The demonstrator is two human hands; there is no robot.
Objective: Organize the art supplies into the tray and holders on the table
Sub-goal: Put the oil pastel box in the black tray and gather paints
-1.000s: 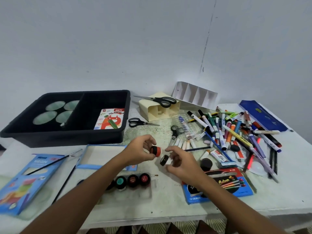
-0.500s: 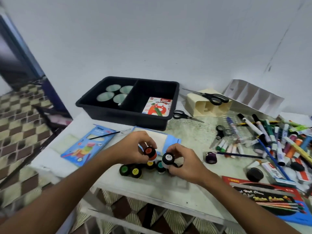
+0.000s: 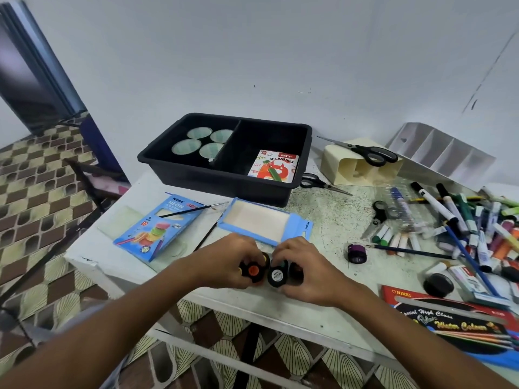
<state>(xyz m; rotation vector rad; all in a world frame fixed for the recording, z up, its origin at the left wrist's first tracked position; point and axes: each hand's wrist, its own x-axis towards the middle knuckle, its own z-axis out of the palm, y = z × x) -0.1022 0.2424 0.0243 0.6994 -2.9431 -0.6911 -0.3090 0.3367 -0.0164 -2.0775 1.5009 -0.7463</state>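
Note:
My left hand (image 3: 229, 261) grips a small black paint pot with an orange lid (image 3: 252, 271) near the table's front edge. My right hand (image 3: 304, 269) holds a black pot with a white label (image 3: 276, 275) right beside it. Both hands cover other small pots underneath, mostly hidden. A purple pot (image 3: 356, 252) stands alone to the right. The black two-part tray (image 3: 224, 175) sits at the back, with several round cups in its left part and an oil pastels box (image 3: 273, 165) in its right part.
A blue neon colour box (image 3: 157, 228) and an open blue box tray (image 3: 259, 224) lie in front of the tray, with thin brushes. Cream holder (image 3: 362, 169) with scissors (image 3: 365, 153) and a white divider (image 3: 441, 150) lie at back right. Markers pile (image 3: 463, 220) at right.
The view has swung left and down. Both hands have come down with their pots onto the row of small pots at the table's front edge.

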